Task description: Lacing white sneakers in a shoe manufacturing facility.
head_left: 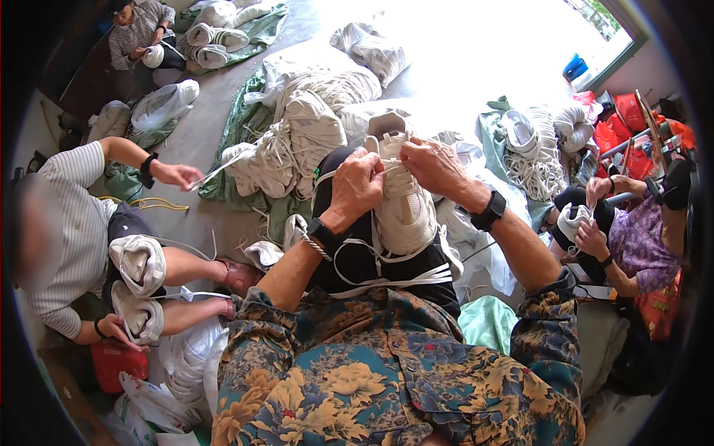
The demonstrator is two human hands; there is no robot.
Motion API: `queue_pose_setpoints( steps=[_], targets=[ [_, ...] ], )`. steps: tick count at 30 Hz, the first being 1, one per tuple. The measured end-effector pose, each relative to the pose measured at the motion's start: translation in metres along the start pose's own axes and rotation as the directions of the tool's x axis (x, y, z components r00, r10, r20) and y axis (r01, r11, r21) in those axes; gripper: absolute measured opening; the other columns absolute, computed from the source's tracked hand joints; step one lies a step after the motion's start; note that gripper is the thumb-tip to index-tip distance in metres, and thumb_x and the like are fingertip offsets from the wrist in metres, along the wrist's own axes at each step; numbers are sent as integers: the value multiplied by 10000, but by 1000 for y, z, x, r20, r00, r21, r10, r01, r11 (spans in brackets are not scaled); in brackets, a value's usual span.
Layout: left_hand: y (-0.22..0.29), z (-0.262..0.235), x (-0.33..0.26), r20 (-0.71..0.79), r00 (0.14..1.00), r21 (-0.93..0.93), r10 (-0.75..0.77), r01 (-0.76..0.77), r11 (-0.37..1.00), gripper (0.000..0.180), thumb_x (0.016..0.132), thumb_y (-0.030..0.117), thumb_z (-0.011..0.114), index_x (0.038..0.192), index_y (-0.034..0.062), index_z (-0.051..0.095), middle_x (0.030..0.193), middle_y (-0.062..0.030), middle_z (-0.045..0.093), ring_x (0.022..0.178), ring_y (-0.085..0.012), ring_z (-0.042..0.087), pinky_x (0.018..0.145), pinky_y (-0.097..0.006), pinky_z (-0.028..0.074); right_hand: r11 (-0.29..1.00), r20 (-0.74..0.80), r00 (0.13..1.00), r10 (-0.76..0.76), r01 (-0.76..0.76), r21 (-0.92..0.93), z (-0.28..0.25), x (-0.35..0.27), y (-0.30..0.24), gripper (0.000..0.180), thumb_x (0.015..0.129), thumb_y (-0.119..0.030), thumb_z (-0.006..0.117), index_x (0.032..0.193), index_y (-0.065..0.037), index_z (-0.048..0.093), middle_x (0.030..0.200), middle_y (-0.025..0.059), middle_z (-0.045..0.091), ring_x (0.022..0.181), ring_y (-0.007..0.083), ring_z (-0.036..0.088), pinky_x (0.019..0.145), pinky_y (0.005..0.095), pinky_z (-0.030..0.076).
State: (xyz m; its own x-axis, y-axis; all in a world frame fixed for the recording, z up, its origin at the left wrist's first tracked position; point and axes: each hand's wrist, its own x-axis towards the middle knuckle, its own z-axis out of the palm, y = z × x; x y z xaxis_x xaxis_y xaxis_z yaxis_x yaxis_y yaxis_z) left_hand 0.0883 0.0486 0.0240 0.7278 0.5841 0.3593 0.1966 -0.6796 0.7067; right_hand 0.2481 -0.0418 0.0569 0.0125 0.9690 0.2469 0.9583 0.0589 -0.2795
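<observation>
A cream-white sneaker point(405, 223) rests on my dark-trousered leg, its toe toward me and its opening and tongue point(388, 145) away from me. My left hand point(355, 187) is closed in a pinch at the left side of the lacing, with a white shoelace between its fingers. At the upper eyelets on the other side, my right hand point(439, 169) is also pinched on the lace; its fingertips partly cover what they grip. Loose white lace ends point(364, 283) hang in loops over my lap, below the toe.
Heaps of white shoes and laces point(309, 123) lie on green sacking ahead. More shoes point(524, 137) are piled to the right. A co-worker in a striped shirt point(82, 193) pulls a lace on the left; another in purple point(645, 249) handles a shoe on the right. A third person point(141, 37) sits far left.
</observation>
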Motion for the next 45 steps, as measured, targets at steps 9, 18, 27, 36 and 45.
queue_pose_setpoints(
  steps=[9, 18, 27, 36, 45],
  targets=[
    [-14, 7, 2, 9, 993, 142, 115, -115, 983, 383, 593, 5, 459, 965, 48, 538, 826, -176, 542, 806, -338, 529, 733, -410, 444, 991, 83, 994, 78, -68, -111, -11, -1, -3, 95, 783, -13, 472, 848, 53, 488, 825, 198, 554, 785, 324, 572, 706, 401, 459],
    [-7, -1, -5, -35, 995, -162, -89, 82, 983, 228, 727, 17, 514, 950, 37, 555, 600, -63, 530, 506, -164, 502, 508, -280, 446, 672, 100, 905, 413, -378, 637, -34, -19, 24, 303, 820, -18, 479, 1121, 15, 468, 804, 94, 594, 705, 145, 576, 660, 266, 475],
    [-27, -18, -18, 607, 709, -781, -359, 451, -431, 188, 884, 239, 493, 900, 55, 530, 689, -44, 525, 677, -207, 523, 657, -330, 455, -92, 100, 764, 637, -54, 994, -70, -56, 80, 278, 819, 57, 496, 1097, 71, 492, 1037, 204, 584, 1023, 292, 564, 906, 326, 469],
    [-88, -101, -61, 254, 474, -967, -843, 106, -232, 141, 897, 155, 409, 814, 77, 492, 718, -76, 534, 763, -248, 552, 712, -410, 448, 91, 246, 762, 599, -370, 925, -15, -61, 49, 264, 859, -54, 492, 1107, 23, 541, 768, 81, 629, 571, 88, 564, 501, 202, 484],
    [-247, -196, -197, 208, 331, -905, -920, -293, -310, 206, 799, 116, 392, 595, 108, 368, 438, -4, 260, 382, -121, 242, 416, -276, 224, 641, 53, 868, 494, -405, 652, 23, -32, 28, 197, 837, -186, 555, 842, 0, 620, 605, 56, 583, 538, 102, 537, 505, 252, 440]
  ],
)
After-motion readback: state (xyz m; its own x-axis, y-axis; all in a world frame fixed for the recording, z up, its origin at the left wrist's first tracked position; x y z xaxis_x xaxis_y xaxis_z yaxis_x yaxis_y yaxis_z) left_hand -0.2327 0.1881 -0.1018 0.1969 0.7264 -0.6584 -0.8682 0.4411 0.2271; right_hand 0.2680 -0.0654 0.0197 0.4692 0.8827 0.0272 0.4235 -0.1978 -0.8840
